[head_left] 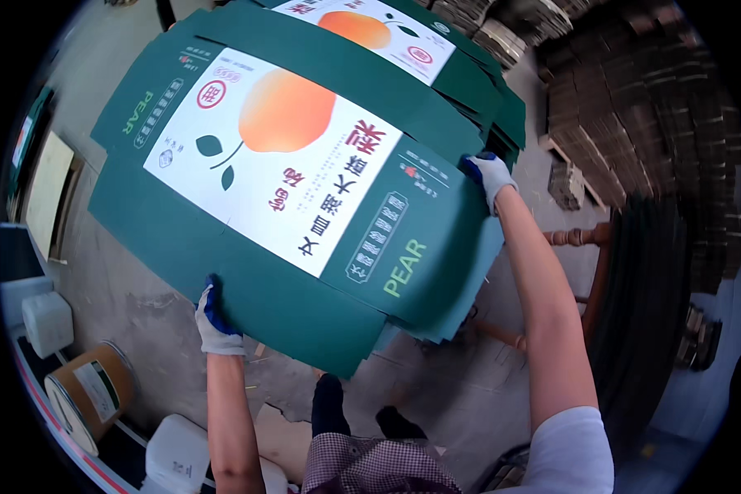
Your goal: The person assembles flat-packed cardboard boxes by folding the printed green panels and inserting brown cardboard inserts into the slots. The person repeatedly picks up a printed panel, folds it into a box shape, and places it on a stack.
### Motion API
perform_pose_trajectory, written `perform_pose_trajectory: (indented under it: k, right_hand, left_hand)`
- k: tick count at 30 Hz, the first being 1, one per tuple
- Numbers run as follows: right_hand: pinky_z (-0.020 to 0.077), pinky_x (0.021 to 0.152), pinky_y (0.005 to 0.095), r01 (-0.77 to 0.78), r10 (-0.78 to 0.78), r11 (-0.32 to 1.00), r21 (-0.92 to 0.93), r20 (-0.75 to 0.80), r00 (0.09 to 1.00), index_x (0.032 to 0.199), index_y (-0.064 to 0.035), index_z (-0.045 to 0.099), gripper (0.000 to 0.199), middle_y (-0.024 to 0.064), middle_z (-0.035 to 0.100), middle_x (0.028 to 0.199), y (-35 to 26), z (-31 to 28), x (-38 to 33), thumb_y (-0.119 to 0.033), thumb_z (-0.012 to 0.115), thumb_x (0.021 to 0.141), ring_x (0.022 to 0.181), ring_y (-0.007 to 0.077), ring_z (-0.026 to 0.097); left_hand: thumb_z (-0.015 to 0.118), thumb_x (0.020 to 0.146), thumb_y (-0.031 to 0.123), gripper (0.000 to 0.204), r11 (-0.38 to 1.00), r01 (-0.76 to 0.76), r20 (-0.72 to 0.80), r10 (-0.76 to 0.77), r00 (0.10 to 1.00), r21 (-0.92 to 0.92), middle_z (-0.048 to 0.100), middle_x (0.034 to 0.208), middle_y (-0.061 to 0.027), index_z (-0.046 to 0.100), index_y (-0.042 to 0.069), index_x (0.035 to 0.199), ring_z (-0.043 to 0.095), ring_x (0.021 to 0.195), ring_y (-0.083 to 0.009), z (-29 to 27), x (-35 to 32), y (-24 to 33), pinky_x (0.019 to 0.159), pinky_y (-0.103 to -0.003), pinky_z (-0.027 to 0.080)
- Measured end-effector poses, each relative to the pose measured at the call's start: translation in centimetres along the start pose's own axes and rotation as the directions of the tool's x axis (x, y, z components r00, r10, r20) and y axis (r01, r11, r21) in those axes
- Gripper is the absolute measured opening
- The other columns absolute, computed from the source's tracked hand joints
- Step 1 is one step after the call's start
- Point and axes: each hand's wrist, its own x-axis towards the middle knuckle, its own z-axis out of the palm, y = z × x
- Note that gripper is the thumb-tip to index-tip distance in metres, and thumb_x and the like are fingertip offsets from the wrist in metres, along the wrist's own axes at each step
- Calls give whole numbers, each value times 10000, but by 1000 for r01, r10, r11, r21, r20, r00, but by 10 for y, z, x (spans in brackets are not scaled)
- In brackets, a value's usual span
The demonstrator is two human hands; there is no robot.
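Observation:
A large flat cardboard box blank (140, 218), dark green, spreads across the middle. Its white panel shows an orange pear picture with printed lettering. My left hand (216, 323), in a white glove with blue coating, is closed on the blank's near left edge. At its right edge, my right hand (492, 176), gloved alike, grips the board with fingers bent. Most fingers of both hands are hidden by the board or the gloves. Layered edges show along the lower right, but I cannot tell how many blanks are held. Just beyond lie more green blanks (502, 123) with the same print.
Tall stacks of brown cardboard (634, 107) stand on the right behind a turned wooden rail (572, 237). On the left are a brown drum (99, 391), white plastic containers (48, 323) and a pale board (49, 193). Concrete floor (123, 288) shows around my feet.

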Motion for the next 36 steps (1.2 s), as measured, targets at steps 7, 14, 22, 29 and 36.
perform_pose_trajectory:
  k: [7,14,22,29,36]
  right_hand:
    - [421,836,307,16,-18,997,-81,-33,999,1163,4,461,697,139,568,1077,-7,-27,-12,-375,724,639,967,237,547]
    - [432,793,283,2,-23,981,193,109,994,1121,-15,503,564,98,586,1034,-22,-52,-3,-246,724,656,906,187,556]
    - [432,755,268,23,-96,951,309,226,969,1050,-28,554,431,60,606,958,-2,-53,16,-205,704,687,821,158,552]
    - [452,771,327,227,-274,943,-244,-180,945,1141,-19,481,639,139,615,927,24,-33,-37,-321,720,632,832,248,591]
    - [427,843,230,600,-438,567,565,-411,800,1160,18,479,381,63,575,1019,106,-91,-104,23,556,787,909,127,551]
  left_hand:
    - [442,877,182,354,985,-46,49,39,998,166,488,1185,-110,458,15,1189,491,1063,-255,17,0,8,909,-376,413]
    - [480,834,178,391,979,-18,-102,40,994,202,505,1163,-110,458,23,1192,495,1049,-260,61,-17,8,915,-386,400]
    - [475,838,206,403,978,-67,32,62,998,199,500,1178,-134,460,-2,1183,481,1078,-281,76,-42,18,939,-396,385]
    - [505,839,196,370,964,-111,-157,152,976,241,530,1129,-97,504,2,1154,532,984,-236,30,-16,0,888,-337,421]
    - [504,847,228,396,948,-109,-55,131,990,300,522,1143,-82,485,22,1184,521,996,-226,14,-15,-14,893,-329,412]
